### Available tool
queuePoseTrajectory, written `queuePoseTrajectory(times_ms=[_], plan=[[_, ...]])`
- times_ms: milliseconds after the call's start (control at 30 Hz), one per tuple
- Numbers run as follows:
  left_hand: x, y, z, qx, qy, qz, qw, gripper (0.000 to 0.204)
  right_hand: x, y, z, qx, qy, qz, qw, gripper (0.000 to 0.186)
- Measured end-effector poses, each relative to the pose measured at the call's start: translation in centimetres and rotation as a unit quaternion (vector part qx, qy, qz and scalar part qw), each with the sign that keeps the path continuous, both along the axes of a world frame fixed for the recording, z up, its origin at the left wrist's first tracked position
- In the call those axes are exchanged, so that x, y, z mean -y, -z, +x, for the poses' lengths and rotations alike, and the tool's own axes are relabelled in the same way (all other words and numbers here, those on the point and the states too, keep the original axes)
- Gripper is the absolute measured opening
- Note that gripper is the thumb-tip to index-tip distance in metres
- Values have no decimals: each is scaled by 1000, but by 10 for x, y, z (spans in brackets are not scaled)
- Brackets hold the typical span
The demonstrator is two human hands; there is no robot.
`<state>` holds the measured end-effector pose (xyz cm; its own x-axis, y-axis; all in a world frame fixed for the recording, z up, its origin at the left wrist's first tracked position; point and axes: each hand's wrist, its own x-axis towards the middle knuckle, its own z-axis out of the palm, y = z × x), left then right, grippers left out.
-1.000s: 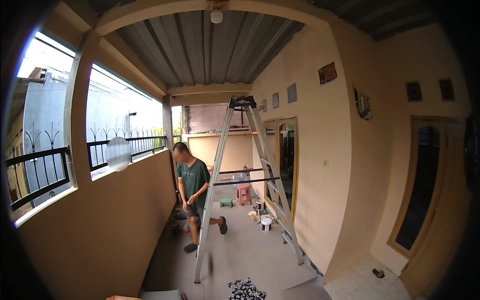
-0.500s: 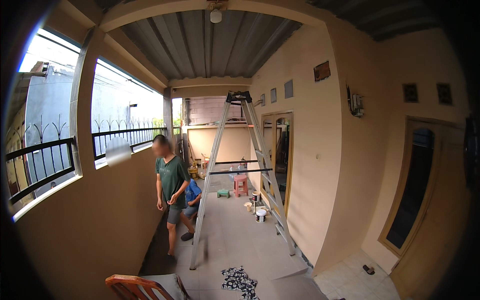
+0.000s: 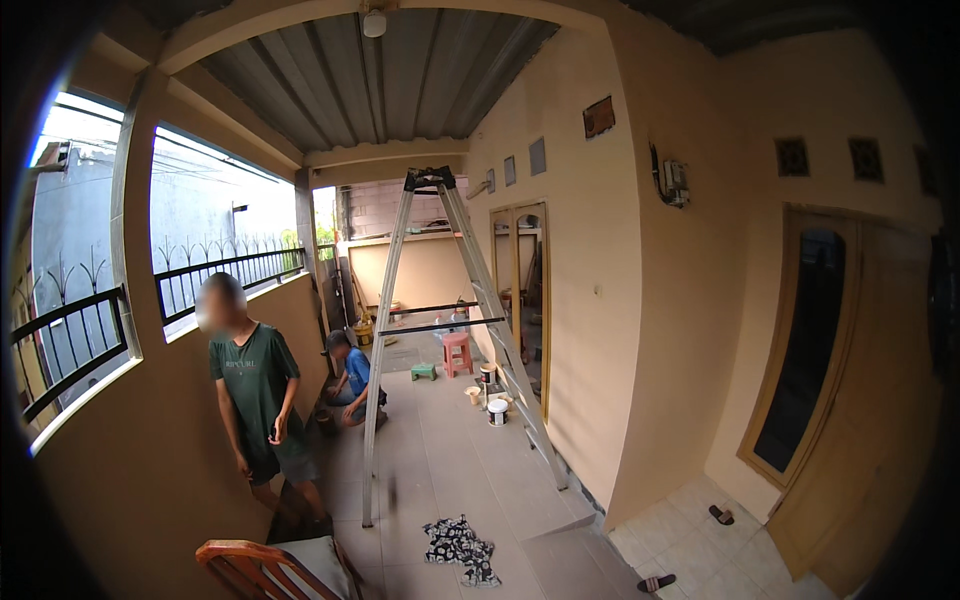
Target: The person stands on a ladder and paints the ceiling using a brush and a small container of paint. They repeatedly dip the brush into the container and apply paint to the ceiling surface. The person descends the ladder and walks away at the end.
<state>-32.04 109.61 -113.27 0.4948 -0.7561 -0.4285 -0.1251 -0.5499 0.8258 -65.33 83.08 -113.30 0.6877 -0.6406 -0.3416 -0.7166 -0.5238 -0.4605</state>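
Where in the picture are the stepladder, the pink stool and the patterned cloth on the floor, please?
stepladder point(image 3: 381, 350): head view, on its left front rail.
pink stool point(image 3: 457, 344): head view, on its seat.
patterned cloth point(image 3: 458, 545): head view, on the middle of the crumpled heap.

Daylight from left openings, sharp centre (fisheye bend, dark vignette edges).

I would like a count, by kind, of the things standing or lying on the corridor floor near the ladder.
Stepladder: 1
Plastic stools, pink and green: 2
Small buckets or tins: 3
Patterned cloth: 1
Total: 7
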Motion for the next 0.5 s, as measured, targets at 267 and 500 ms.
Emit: queuePoseTrajectory(times_ms=[267,500], plan=[[3,1,-14,-5,-14,11,1000,34,10,8,-16,0,11,15,1000,33],[-3,5,-20,-13,-30,16,999,34,12,14,-16,-4,10,24,1000,34]])
